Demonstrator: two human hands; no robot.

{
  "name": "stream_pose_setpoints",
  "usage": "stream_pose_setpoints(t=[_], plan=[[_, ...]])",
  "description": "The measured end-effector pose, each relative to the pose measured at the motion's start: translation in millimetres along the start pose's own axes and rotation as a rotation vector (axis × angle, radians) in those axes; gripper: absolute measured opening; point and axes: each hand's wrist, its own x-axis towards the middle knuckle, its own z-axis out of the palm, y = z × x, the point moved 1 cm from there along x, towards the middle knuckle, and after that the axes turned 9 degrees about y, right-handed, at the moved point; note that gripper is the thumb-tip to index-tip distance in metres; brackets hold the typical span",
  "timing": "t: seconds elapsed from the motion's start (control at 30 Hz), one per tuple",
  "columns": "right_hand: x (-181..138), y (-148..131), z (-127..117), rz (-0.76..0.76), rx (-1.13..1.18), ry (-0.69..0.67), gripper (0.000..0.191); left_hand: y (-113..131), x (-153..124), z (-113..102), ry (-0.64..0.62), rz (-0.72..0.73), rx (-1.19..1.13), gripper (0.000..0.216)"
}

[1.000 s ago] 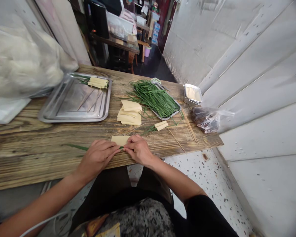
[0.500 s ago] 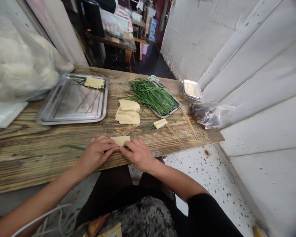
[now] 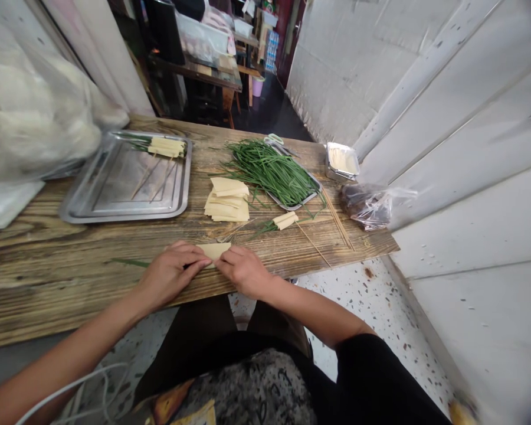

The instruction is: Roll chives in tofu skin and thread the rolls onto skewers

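My left hand (image 3: pixel 172 270) and my right hand (image 3: pixel 243 270) meet at the near edge of the wooden table (image 3: pixel 48 271), both pinching a pale yellow tofu-skin sheet (image 3: pixel 214 250) that lies over green chive stalks (image 3: pixel 128 262) sticking out to the left. Just beyond lies a stack of tofu-skin sheets (image 3: pixel 227 200). To its right, a finished roll on a skewer (image 3: pixel 287 221) rests on the wood. A metal tray heaped with chives (image 3: pixel 272 171) stands behind it.
A large steel tray (image 3: pixel 124 183) at the left holds finished rolls (image 3: pixel 166 147) on skewers. Loose bamboo skewers (image 3: pixel 338 219), a plastic bag (image 3: pixel 367 206) and a foil container (image 3: pixel 341 160) sit at the table's right end. A big plastic bag (image 3: pixel 30 118) fills the far left.
Both hands stay on the sheet, their fingertips shifting slightly as they work its near edge. The view has drifted a little.
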Motion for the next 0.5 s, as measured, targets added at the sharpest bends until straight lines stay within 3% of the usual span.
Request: stream_pose_setpoints(t=[0.2,0.37,0.5], plan=[[8.0,7.5,-6.4,0.045,0.127,-0.015,0.018,18.2,-27.2,-3.1,0.154,0.163,0.259,0.024],[11.6,11.8,-4.4,0.059,0.219,-0.010,0.028,13.3,-44.2,0.0,0.084,0.265,0.340,0.028],[13.9,16.2,-3.3,0.076,0.220,-0.009,0.029,7.6,-42.0,5.3,0.075,0.245,0.325,0.029]])
